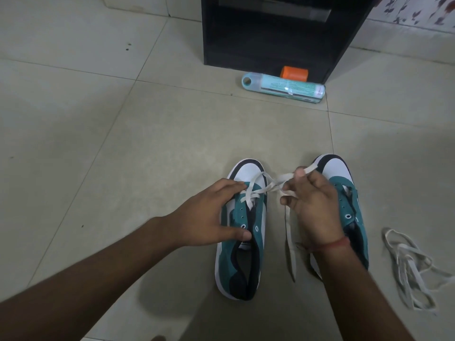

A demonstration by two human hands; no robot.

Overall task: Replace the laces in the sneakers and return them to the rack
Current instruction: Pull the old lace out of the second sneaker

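Two teal, white and black sneakers stand side by side on the tiled floor, toes pointing away. The left sneaker (240, 254) has a white lace (261, 187) crossed through its front eyelets. My left hand (209, 215) rests on this shoe's left side with fingers spread, thumb near the tongue. My right hand (312, 205) pinches the lace ends between the shoes; one end hangs down to the floor. The right sneaker (349, 190) lies partly under my right hand, with no lace visible in its eyelets.
A loose white lace (408, 267) lies bunched on the floor at right. A black rack (278, 33) stands at the back. In front of it lie a pale teal tube-shaped pack (283, 87) and an orange block (294, 73).
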